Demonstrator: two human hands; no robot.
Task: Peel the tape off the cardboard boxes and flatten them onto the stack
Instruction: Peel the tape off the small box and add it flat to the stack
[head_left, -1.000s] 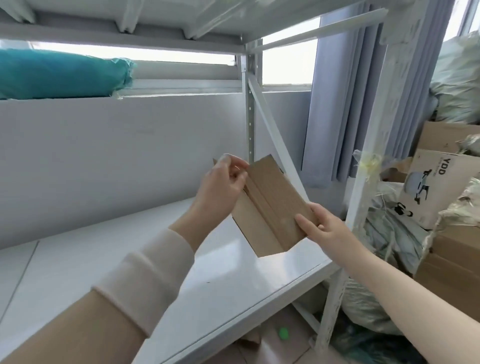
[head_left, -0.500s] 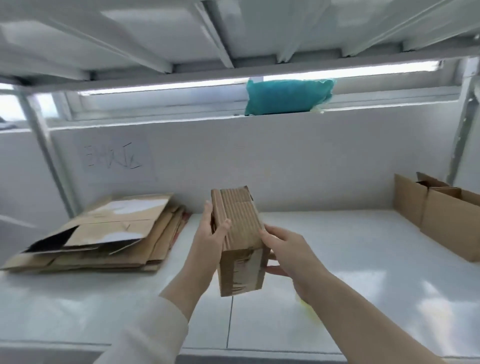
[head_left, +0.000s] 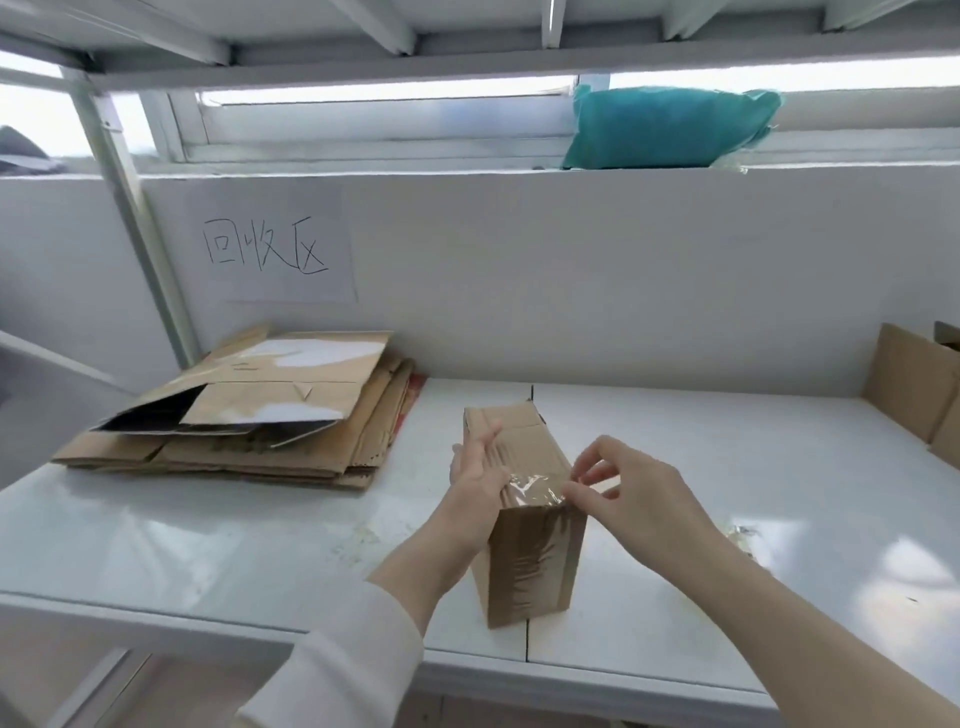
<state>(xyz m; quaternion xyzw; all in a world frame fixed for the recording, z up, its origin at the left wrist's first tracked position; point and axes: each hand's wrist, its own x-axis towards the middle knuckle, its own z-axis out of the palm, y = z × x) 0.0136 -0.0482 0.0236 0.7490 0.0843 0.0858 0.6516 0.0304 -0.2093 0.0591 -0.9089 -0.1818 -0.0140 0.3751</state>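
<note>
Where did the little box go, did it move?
Yes. The box moved down: held above the shelf before, it now stands on it, right of the stack.

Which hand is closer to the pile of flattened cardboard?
Left. The left hand presses the side of the box that faces the flattened stack. The right hand pinches the tape at the opposite edge, farther away.

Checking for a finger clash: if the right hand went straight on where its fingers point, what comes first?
The tape on the box top, right at the right hand; beyond it, likely the left hand.
</note>
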